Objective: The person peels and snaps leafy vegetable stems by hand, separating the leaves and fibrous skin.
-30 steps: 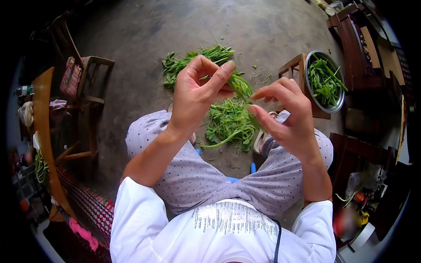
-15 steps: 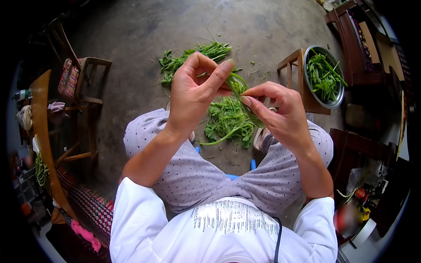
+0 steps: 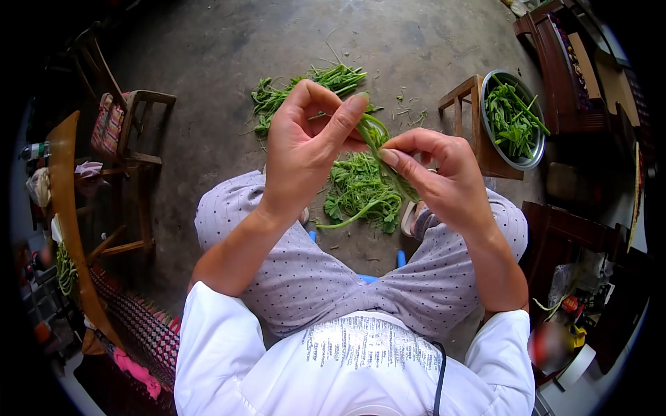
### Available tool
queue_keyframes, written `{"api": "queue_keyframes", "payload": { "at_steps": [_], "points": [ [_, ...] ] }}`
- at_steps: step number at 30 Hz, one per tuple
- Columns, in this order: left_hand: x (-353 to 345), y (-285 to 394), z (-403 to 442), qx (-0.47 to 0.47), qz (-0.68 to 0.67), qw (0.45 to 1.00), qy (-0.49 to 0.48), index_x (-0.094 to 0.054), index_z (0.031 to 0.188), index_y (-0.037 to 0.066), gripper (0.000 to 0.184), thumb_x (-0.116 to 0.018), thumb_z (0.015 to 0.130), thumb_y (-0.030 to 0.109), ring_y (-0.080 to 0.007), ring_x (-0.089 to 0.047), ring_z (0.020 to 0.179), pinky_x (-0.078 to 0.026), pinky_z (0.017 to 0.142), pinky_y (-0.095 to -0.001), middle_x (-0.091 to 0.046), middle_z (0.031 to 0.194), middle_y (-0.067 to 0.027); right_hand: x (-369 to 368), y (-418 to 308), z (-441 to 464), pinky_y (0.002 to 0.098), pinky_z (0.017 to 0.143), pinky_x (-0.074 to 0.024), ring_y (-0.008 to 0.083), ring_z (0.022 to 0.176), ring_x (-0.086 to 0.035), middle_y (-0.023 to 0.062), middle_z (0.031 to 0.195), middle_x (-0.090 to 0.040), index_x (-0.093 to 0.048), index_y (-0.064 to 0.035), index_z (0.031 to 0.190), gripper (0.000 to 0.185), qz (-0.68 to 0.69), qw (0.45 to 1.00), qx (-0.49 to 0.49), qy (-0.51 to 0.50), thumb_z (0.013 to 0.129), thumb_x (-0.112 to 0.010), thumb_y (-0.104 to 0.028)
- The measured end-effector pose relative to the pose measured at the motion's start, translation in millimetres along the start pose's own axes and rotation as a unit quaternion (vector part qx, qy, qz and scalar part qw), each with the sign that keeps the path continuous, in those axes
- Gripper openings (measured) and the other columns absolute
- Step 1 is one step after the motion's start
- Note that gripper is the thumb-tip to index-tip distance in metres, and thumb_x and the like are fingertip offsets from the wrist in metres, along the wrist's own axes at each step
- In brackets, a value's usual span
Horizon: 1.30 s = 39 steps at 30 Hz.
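Note:
A green leafy stem is stretched between my two hands above the floor. My left hand pinches its upper end between thumb and fingers. Lower down, my right hand has thumb and forefinger closed on the same stem, with a leafy part hanging beneath. Below the hands lies a tangled heap of stringy trimmings and leaves, between my feet. Farther off on the floor is a pile of green stems and leaves, partly hidden behind my left hand.
At the right, a metal basin of greens rests on a wooden stool. A wooden chair with a patterned cushion stands at the left. Scraps lie scattered on the concrete floor. Dark wooden furniture stands far right.
Both hands keep their pinch on the stem and have shifted only slightly. The piles and the basin look the same.

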<state>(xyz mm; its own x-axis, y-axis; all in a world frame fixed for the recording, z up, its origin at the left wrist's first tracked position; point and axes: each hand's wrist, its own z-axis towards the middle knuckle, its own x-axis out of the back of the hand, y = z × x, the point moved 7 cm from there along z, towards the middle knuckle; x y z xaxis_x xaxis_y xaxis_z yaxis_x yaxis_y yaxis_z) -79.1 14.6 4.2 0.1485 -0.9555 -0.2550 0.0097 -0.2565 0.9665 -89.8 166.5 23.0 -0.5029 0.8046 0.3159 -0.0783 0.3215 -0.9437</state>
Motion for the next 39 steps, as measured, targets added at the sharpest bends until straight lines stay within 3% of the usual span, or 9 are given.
{"api": "queue_keyframes", "payload": {
  "at_steps": [10, 12, 20, 24, 31, 39],
  "points": [
    [-2, 4, 0, -0.021, -0.048, 0.999, 0.008, -0.047, 0.086, 0.003, 0.022, -0.064, 0.087, 0.016, -0.0131, -0.065, 0.069, -0.057, 0.062, -0.0260, -0.061, 0.075, -0.0065, 0, 6, 1, 0.0194, 0.063, -0.0436, 0.0042, 0.072, -0.053, 0.0002, 0.077, -0.062, -0.065, 0.0044, 0.091, 0.014, 0.050, 0.998, -0.033, -0.006, 0.086, -0.064, -0.009],
    [-2, 4, 0, -0.019, -0.043, 0.999, 0.009, -0.047, 0.086, 0.003, 0.022, -0.064, 0.087, 0.016, -0.0134, -0.065, 0.069, -0.057, 0.062, -0.0264, -0.061, 0.075, -0.0066, 1, 0, 2, 0.0229, 0.057, -0.0447, 0.0080, 0.064, -0.056, 0.0067, 0.071, -0.065, -0.066, 0.0033, 0.086, 0.013, 0.020, 0.999, 0.019, 0.019, 0.082, -0.065, -0.008],
    [-5, 3, -1, -0.029, -0.045, 0.999, -0.006, -0.049, 0.087, 0.006, 0.017, -0.062, 0.089, 0.016, -0.0105, -0.063, 0.072, -0.057, 0.064, -0.0256, -0.059, 0.080, -0.0024, 8, -17, -1, 0.0272, 0.058, -0.0470, 0.0169, 0.065, -0.060, 0.0103, 0.073, -0.063, -0.064, 0.0017, 0.082, 0.010, -0.088, 0.991, 0.079, 0.071, 0.078, -0.065, -0.007],
    [-8, -11, 0, 0.009, -0.082, 0.996, -0.034, -0.050, 0.092, 0.005, 0.017, -0.064, 0.087, 0.013, -0.0106, -0.063, 0.079, -0.056, 0.069, -0.0258, -0.060, 0.085, -0.0031, 11, -20, -2, 0.0297, 0.058, -0.0472, 0.0202, 0.065, -0.060, 0.0109, 0.073, -0.061, -0.063, 0.0013, 0.081, 0.008, -0.112, 0.981, 0.114, 0.107, 0.077, -0.064, -0.006],
    [-9, -16, 0, 0.053, -0.144, 0.988, -0.035, -0.048, 0.102, 0.006, 0.027, -0.068, 0.083, 0.006, -0.0109, -0.060, 0.085, -0.055, 0.076, -0.0276, -0.059, 0.090, -0.0035, 15, -8, -1, 0.0272, 0.057, -0.0460, 0.0175, 0.065, -0.060, 0.0102, 0.077, -0.064, -0.066, 0.0012, 0.087, 0.011, -0.030, 0.993, 0.070, 0.094, 0.079, -0.065, -0.006],
    [-15, -18, -3, 0.034, -0.114, 0.990, -0.069, -0.046, 0.110, 0.006, 0.034, -0.066, 0.083, 0.006, -0.0165, -0.061, 0.095, -0.053, 0.083, -0.0315, -0.060, 0.101, -0.0069, 11, 10, 0, 0.0215, 0.057, -0.0447, 0.0058, 0.066, -0.056, 0.0043, 0.078, -0.066, -0.067, 0.0021, 0.091, 0.014, 0.089, 0.994, -0.023, 0.055, 0.081, -0.067, -0.009]
  ]
}}
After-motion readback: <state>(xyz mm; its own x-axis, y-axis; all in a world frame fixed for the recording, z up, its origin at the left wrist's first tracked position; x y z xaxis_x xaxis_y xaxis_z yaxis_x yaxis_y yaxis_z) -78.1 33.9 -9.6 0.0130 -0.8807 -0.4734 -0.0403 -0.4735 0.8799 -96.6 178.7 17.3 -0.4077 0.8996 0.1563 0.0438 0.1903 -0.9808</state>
